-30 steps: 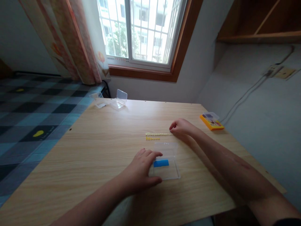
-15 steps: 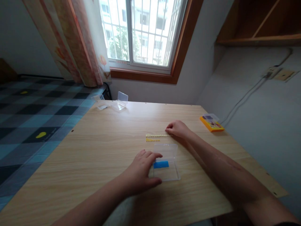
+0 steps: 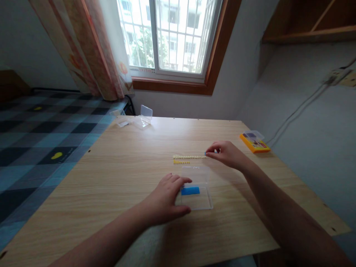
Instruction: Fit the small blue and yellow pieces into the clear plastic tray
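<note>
An open clear plastic box (image 3: pixel 205 202) lies on the table with its lid folded back. Inside it, several blue sticks (image 3: pixel 190 190) rest side by side. My left hand (image 3: pixel 169 196) is at the box's left edge, thumb and fingers spread around that side. Beyond the box, a row of small pale pieces (image 3: pixel 189 157) runs left to right, and a shorter row of yellow pieces (image 3: pixel 181 162) sits just in front of it. My right hand (image 3: pixel 224 154) is at the right end of the pale row, pinching a small blue stick (image 3: pixel 205 153) that the fingers mostly hide.
A yellow case (image 3: pixel 254 144) with a clear lid stands at the table's right edge by the wall. Two open clear boxes are at the far left corner, one a hinged box (image 3: pixel 143 120). A bed (image 3: pixel 63 129) adjoins the table's left side.
My right hand has shifted right and turned, and a blue stick now shows between its fingertips. My left hand stays by the box. The view has tilted slightly.
</note>
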`<act>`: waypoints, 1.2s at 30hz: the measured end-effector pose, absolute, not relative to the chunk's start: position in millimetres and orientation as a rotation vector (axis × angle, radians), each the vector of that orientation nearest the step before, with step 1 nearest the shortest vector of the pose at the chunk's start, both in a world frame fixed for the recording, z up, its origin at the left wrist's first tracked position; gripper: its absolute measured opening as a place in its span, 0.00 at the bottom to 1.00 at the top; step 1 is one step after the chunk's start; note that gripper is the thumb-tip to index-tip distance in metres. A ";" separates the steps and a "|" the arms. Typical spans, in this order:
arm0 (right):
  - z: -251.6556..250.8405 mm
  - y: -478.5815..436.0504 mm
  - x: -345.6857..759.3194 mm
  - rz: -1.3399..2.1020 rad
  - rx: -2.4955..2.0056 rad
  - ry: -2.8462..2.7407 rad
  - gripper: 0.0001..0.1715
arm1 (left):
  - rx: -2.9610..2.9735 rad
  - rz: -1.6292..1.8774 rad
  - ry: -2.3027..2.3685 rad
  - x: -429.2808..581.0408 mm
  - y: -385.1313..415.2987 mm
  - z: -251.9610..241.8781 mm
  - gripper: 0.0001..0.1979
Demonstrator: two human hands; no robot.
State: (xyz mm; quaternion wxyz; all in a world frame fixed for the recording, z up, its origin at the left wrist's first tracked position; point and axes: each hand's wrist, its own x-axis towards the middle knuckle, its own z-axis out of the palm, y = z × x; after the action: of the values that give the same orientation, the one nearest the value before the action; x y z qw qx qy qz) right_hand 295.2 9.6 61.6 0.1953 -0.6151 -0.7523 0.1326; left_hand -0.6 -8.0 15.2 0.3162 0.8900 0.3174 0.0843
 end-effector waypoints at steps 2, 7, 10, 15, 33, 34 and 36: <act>73.6 -20.3 298.9 0.512 -1.481 -2.199 0.10 | 2.344 0.211 0.839 -0.2 -8.3 16.6 0.34; 68.4 -70.5 279.2 0.736 -1.265 -2.364 0.08 | 2.342 0.179 0.853 0.5 -8.9 18.2 0.33; 52.9 -76.6 261.0 0.671 -1.325 -2.494 0.10 | 2.350 0.187 0.847 0.5 -8.5 17.9 0.33; 37.6 -74.1 248.6 0.482 -1.389 -2.591 0.11 | 2.360 0.196 0.839 0.2 -7.5 16.6 0.34; 39.1 -76.9 257.2 0.399 -1.472 -2.566 0.13 | 2.350 0.224 0.833 -0.1 -6.9 13.0 0.34; 39.1 -77.0 257.1 0.405 -1.472 -2.566 0.14 | 2.349 0.218 0.834 0.0 -7.1 13.4 0.34; 39.1 -76.9 256.9 0.424 -1.461 -2.568 0.14 | 2.347 0.205 0.834 0.1 -7.4 14.1 0.34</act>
State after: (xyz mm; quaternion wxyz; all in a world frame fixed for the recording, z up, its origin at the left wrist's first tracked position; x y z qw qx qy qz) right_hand 256.9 -76.9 39.1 0.0783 -0.4881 -0.8577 0.1415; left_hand 0.1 -7.4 14.1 0.3157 0.8910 0.3168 0.0777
